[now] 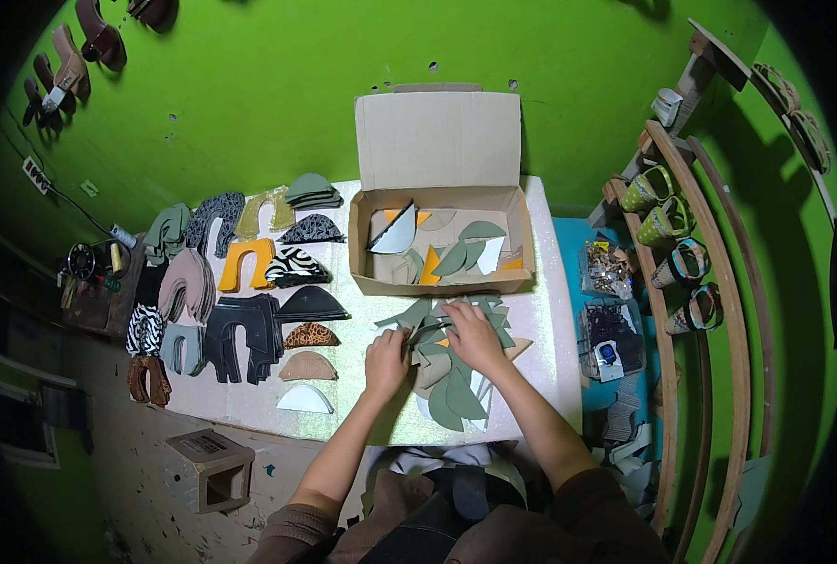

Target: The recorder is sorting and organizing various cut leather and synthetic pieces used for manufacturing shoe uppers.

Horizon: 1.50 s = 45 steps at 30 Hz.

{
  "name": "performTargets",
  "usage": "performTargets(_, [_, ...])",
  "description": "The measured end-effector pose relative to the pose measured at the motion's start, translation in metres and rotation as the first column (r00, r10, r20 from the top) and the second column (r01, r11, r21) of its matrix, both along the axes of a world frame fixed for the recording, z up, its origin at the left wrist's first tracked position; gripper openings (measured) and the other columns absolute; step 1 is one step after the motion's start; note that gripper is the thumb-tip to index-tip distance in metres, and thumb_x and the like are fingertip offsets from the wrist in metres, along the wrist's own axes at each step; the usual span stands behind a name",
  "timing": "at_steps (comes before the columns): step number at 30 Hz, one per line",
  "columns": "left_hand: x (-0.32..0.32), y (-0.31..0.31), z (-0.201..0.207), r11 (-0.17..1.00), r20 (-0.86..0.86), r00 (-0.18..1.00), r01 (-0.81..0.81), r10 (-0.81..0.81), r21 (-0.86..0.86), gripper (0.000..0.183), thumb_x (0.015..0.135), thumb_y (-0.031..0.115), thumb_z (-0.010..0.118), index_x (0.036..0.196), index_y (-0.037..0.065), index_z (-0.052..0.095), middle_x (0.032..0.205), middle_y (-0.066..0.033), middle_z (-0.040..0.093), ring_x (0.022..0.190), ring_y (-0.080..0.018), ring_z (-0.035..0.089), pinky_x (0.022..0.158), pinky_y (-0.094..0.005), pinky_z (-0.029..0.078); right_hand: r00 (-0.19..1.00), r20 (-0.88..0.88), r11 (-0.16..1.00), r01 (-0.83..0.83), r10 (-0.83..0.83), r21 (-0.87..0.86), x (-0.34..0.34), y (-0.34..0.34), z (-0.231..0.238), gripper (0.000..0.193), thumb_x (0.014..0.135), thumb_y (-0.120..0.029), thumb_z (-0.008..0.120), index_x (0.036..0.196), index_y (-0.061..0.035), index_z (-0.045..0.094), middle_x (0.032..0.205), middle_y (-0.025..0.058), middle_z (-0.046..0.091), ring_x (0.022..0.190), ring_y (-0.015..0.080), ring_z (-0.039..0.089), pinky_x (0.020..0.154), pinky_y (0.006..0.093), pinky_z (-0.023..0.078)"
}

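My left hand (387,358) rests on the white table (362,414) at the left edge of a loose pile of green and tan cut leather pieces (451,390), fingers curled on one piece. My right hand (475,335) lies flat on top of the same pile, pressing the green pieces. Just beyond the pile stands an open cardboard box (442,202) holding more green, white and orange cut pieces.
Sorted stacks of cut shoe parts (249,310) in black, grey, orange, zebra and leopard print cover the table's left half. A wooden rack with sandals (672,244) stands at the right. A small cardboard box (213,467) sits on the floor. Shoes hang on the green wall.
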<state>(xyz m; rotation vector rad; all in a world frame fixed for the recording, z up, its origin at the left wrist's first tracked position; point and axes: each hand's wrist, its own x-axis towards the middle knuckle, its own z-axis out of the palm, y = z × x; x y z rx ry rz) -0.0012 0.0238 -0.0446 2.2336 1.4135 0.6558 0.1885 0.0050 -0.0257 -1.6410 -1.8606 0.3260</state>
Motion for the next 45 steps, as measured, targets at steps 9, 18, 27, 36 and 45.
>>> performTargets(9, [-0.003, -0.007, 0.015, 0.993, 0.109, 0.991, -0.083, 0.074, 0.081, 0.013, 0.079, 0.011, 0.061, 0.09, 0.003, 0.061, 0.085, -0.0127, 0.055, 0.081, -0.0315, 0.052, 0.073, -0.0404, 0.042, 0.992, -0.091, 0.993, -0.098, 0.092, -0.061, 0.007, 0.01, 0.001, 0.014, 0.08, -0.008, 0.057, 0.093, -0.0036, 0.061, 0.087, 0.009, 0.061, 0.086, 0.0269, 0.057, 0.077, 0.037, 0.046])
performTargets(18, [0.005, -0.01, 0.029, 0.964, 0.451, 0.866, -0.12, 0.218, -0.236, 0.015, 0.085, 0.012, 0.059, 0.088, -0.002, 0.057, 0.088, -0.0138, 0.056, 0.077, -0.0276, 0.057, 0.071, -0.0313, 0.045, 0.863, -0.505, 0.863, -0.229, -0.035, -0.451, 0.015, -0.009, 0.012, 0.022, 0.083, -0.015, 0.06, 0.101, -0.0026, 0.059, 0.084, 0.0131, 0.062, 0.078, 0.0257, 0.06, 0.073, 0.0324, 0.048])
performTargets(27, [0.01, -0.022, 0.028, 0.983, 0.342, 0.939, 0.088, -0.028, -0.16, 0.022, 0.085, 0.016, 0.06, 0.101, 0.002, 0.055, 0.098, -0.0127, 0.056, 0.087, -0.0257, 0.057, 0.075, -0.0324, 0.046, 0.954, -0.288, 0.858, -0.213, 0.08, -0.467, -0.007, -0.025, 0.018, 0.037, 0.08, -0.02, 0.066, 0.108, 0.001, 0.055, 0.085, 0.0111, 0.062, 0.076, 0.0192, 0.062, 0.067, 0.0292, 0.049])
performTargets(36, [0.013, -0.044, 0.006, 0.644, 0.613, 0.618, 0.216, 0.492, -0.734, 0.049, 0.086, 0.019, 0.062, 0.127, 0.001, 0.04, 0.112, -0.0087, 0.053, 0.094, -0.0132, 0.054, 0.078, -0.0253, 0.045, 0.232, -0.888, 0.836, -0.308, -0.397, -0.454, -0.013, -0.039, -0.009, 0.03, 0.087, -0.01, 0.059, 0.111, 0.0005, 0.045, 0.098, 0.0076, 0.059, 0.085, 0.0168, 0.064, 0.069, 0.0262, 0.053])
performTargets(45, [0.006, -0.043, 0.005, 0.482, 0.61, 0.372, 0.386, 0.699, -0.787, 0.036, 0.089, 0.018, 0.059, 0.119, 0.001, 0.046, 0.105, -0.0059, 0.057, 0.087, -0.0132, 0.057, 0.077, -0.0256, 0.048, 0.19, -0.928, 0.818, -0.44, -0.32, -0.372, -0.005, -0.044, -0.011, 0.024, 0.086, -0.011, 0.06, 0.106, -0.0036, 0.049, 0.099, 0.0037, 0.059, 0.082, 0.0091, 0.059, 0.07, 0.0222, 0.046])
